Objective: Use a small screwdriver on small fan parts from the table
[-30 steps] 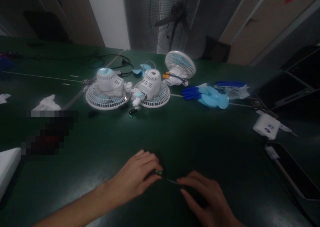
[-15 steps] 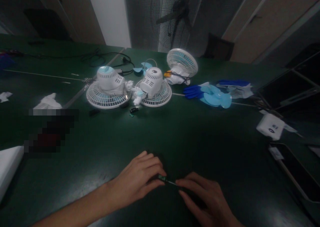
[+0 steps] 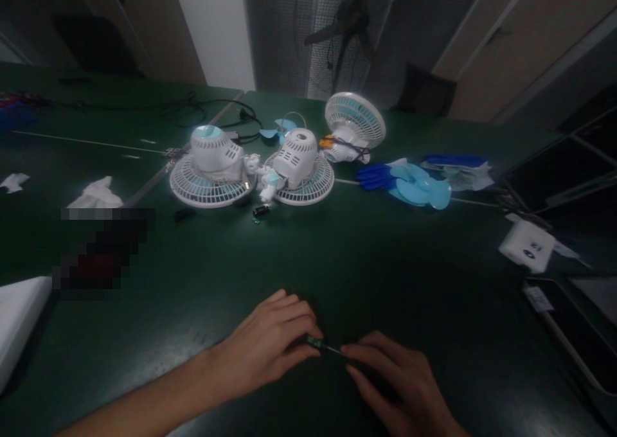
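Note:
Between the thumb and fingers of my left hand [image 3: 277,337] is a small green circuit board [image 3: 315,342], partly hidden by the fingertips. My right hand [image 3: 398,373] is closed around a screwdriver [image 3: 333,349]; only its thin metal shaft shows clearly, and the handle is hidden in the dark under the fingers. The shaft's tip meets the board's right end. Both hands are low over the green table [image 3: 308,263]. Beyond them lie a small black cylinder [image 3: 261,211] and a tiny green piece [image 3: 256,221].
Two white fans [image 3: 212,180] [image 3: 301,173] lie face down across the table, with a third fan [image 3: 355,125] tilted behind. Light blue fan blades [image 3: 419,186] rest on blue gloves [image 3: 373,176]. To the right are a white box [image 3: 527,244] and a phone-like dark slab [image 3: 573,334].
The view has shifted slightly, so the surroundings appear a little further right. Both hands keep the same hold, with the screwdriver tip still against the circuit board.

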A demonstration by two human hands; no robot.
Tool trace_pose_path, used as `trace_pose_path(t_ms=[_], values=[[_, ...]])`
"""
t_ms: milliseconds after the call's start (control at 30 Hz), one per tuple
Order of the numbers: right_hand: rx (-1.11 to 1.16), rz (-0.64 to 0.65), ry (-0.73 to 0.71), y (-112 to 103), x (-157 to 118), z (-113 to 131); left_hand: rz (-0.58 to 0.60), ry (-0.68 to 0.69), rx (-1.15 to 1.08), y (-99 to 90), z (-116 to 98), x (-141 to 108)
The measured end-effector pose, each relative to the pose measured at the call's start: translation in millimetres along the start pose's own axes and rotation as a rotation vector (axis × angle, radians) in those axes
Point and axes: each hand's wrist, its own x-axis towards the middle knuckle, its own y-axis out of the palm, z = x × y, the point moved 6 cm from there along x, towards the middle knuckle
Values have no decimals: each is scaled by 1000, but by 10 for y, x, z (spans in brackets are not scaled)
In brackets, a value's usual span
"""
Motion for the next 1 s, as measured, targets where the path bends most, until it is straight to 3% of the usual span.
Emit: trace_pose_path(t_ms=[300,433,667,800,1000], values=[[-53,-74,-82,-83,66,137,-4,-1,21,-7,6,6],[-38,-174,-31,-185,26,97,-3,10,-1,-5,16,7],[78,-173,9,-194,-2,-1,-73,25,-109,-6,142,-31],[97,-170,38,-180,-33,-31,-161,-36,-78,-316,447,-51],[88,-139,72,-134,-101,-88,-443,-288,163,-1185,1132,-289]])
